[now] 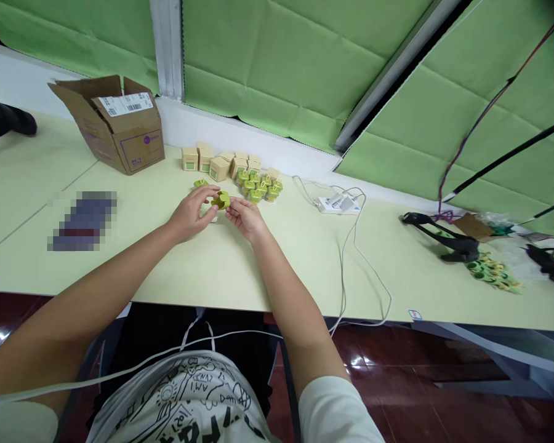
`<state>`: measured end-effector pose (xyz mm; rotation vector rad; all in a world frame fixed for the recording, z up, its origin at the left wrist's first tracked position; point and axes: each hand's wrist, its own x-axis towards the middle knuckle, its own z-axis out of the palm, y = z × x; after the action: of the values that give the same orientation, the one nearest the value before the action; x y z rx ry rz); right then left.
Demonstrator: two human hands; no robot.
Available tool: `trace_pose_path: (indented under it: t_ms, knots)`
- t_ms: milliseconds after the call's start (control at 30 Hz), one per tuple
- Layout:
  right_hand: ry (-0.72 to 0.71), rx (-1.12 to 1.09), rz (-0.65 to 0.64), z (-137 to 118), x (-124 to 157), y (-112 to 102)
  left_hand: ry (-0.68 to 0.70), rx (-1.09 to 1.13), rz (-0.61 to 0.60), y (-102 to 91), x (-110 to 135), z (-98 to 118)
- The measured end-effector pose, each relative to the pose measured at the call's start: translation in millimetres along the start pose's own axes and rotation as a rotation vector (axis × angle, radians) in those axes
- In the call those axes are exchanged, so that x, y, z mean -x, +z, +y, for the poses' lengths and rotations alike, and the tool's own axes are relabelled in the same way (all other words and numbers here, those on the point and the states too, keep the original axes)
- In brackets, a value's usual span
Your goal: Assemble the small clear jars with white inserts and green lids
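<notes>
Between my two hands, just above the table, is a small yellow-green cup-like piece (221, 200) with a notched rim. My left hand (194, 213) grips it from the left with fingers and thumb. From the right, my right hand (244, 216) pinches its edge. Under the hands a small pale thing shows in part; I cannot make out what it is. Another green piece (200, 183) lies just behind my left fingers. Several green pieces in clear wrapping (258, 186) stand grouped behind my right hand. Behind them are several small kraft boxes (219, 168) with green windows.
A large open cardboard box (129, 135) stands at the back left. A blurred dark rectangle (84, 221) lies at left. Right of my hands are a white power strip (337, 205) and loose cables (344, 271). Black headgear-like straps (443, 237) and green pieces (492, 271) lie far right.
</notes>
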<state>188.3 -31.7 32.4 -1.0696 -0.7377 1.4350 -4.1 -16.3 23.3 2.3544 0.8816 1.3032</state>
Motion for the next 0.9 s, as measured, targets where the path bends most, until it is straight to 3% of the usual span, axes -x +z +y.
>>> trace_pose_path:
  t_ms: [500,900]
  knots:
    - [-0.002,0.057,-0.018,0.9,7.4,5.6,-0.064,-0.128,0.06,2.1,-2.3,-12.9]
    - [-0.04,0.071,-0.169,1.8,16.4,12.7,-0.041,-0.101,0.087,1.9,-3.2,-10.0]
